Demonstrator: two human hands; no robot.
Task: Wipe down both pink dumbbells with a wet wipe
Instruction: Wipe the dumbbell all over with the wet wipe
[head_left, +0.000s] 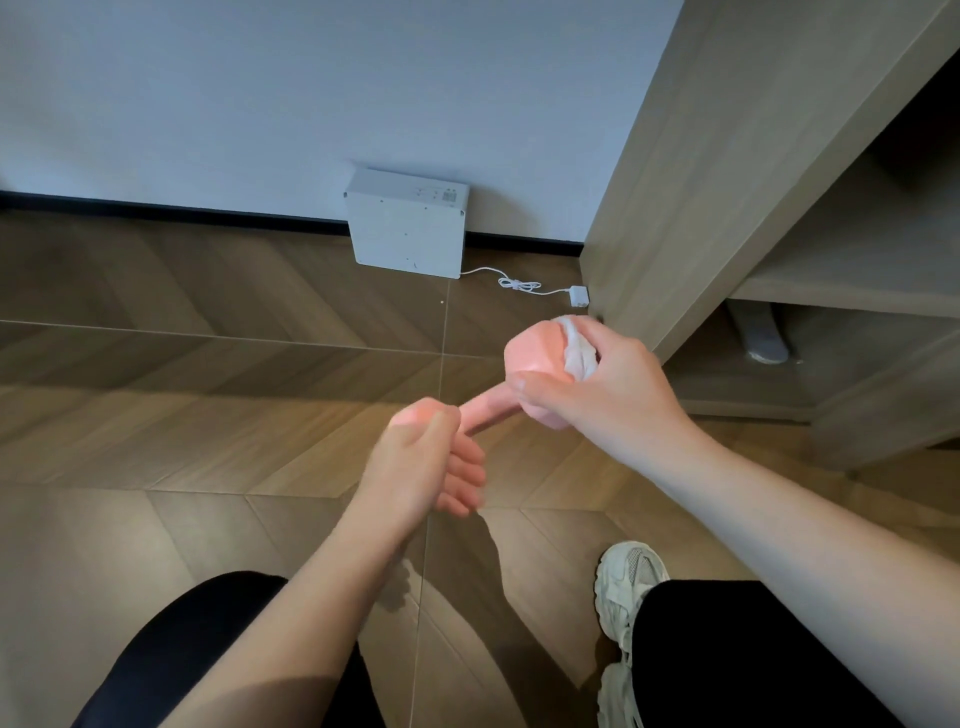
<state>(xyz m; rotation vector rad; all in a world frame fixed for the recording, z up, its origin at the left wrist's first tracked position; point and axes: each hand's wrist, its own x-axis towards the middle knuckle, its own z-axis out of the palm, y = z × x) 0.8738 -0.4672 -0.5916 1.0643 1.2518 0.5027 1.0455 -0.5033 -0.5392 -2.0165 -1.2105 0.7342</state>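
Observation:
One pink dumbbell (530, 353) is held in the air above the floor, its far head pointing up and to the right. My left hand (426, 462) is closed around the near end, which it hides; only the pink handle shows past the fingers. My right hand (602, 389) wraps the far head and presses a crumpled white wet wipe (576, 348) against it. A second dumbbell is not in view.
A white box-shaped device (408, 223) leans on the wall, its cable and plug (579, 296) trailing along the wooden floor. A wooden shelf unit (727, 182) stands at the right. My knees in black trousers and a pale sneaker (623, 587) are below.

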